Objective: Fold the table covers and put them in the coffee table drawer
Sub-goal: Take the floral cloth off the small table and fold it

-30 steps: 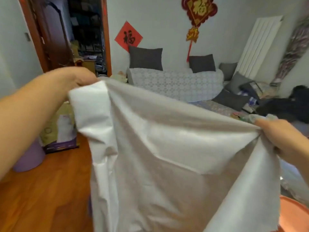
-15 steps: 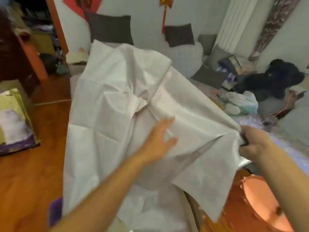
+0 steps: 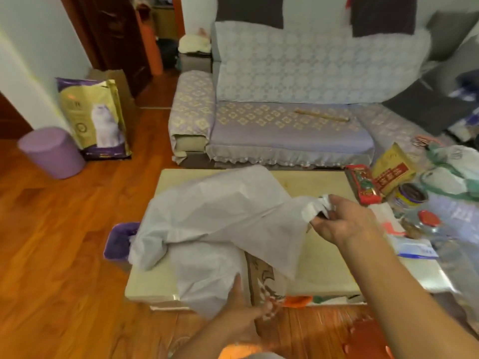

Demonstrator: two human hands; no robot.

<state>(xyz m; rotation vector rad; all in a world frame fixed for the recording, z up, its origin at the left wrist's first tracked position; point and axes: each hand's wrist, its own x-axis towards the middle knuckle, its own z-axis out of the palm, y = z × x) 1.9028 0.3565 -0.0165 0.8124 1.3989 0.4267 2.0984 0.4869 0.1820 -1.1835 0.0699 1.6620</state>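
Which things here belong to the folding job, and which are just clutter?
Job: white table cover, right hand gripping its corner, left hand at its lower edge, coffee table.
Clutter: red packet, jar, cat food bag.

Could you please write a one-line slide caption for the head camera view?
Right hand pinches a white table cover over the coffee table; left hand reaches its near edge.
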